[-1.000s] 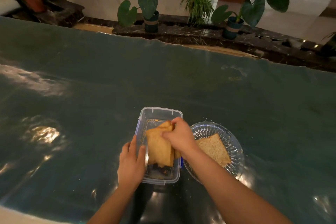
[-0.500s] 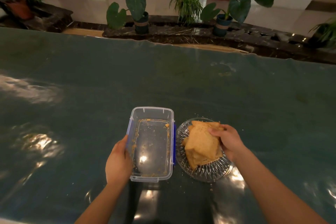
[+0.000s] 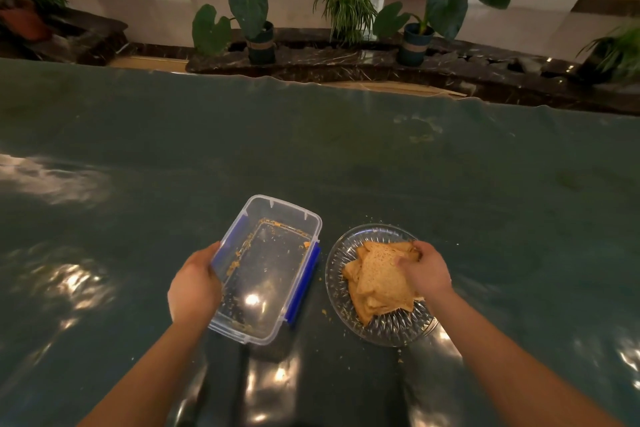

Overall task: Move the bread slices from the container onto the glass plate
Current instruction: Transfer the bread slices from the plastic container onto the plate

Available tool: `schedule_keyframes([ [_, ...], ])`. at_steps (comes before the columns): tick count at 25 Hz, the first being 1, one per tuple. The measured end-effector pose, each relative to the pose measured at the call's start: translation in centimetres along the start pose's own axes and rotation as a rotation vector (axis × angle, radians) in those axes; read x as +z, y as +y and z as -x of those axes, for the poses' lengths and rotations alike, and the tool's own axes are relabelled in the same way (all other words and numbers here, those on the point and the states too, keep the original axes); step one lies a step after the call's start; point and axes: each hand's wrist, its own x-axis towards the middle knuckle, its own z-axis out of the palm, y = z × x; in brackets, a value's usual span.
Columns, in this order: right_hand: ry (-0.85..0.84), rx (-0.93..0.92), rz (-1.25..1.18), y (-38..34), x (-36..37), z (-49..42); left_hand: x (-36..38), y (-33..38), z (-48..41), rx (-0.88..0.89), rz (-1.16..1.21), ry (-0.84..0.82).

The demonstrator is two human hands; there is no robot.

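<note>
A clear plastic container [image 3: 277, 215] with blue side clips sits on the table, holding only crumbs. My left hand [image 3: 194, 288] grips its left wall near the front corner, and the container looks slightly tilted. To its right stands a cut-glass plate [image 3: 337, 263] with a stack of brown bread slices [image 3: 377, 284] lying on it. My right hand [image 3: 424, 270] rests on the right side of the stack, fingers curled over the top slice's edge.
The table [image 3: 346, 156] is covered with a dark green glossy sheet, with crumbs scattered around the plate. Beyond its far edge runs a dark stone ledge [image 3: 346, 59] with several potted plants.
My right hand has lowered the slices flat onto the plate. The container has turned slightly and lifted on its left side under my left hand.
</note>
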Motion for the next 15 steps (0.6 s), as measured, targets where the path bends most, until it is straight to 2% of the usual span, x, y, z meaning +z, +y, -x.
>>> schedule_keyframes([
  [9, -0.042, 0.068, -0.127, 1.2, -0.2, 0.0, -0.3, -0.1, -1.1, -0.016, 0.014, -0.022],
  [13, -0.090, 0.084, -0.193, 1.7, -0.3, 0.0, 0.7, 4.2, 2.6, 0.236, -0.080, 0.069],
  [15, -0.099, 0.085, -0.207, 1.8, -0.5, 0.1, 1.5, 7.2, 4.1, 0.362, -0.035, 0.018],
])
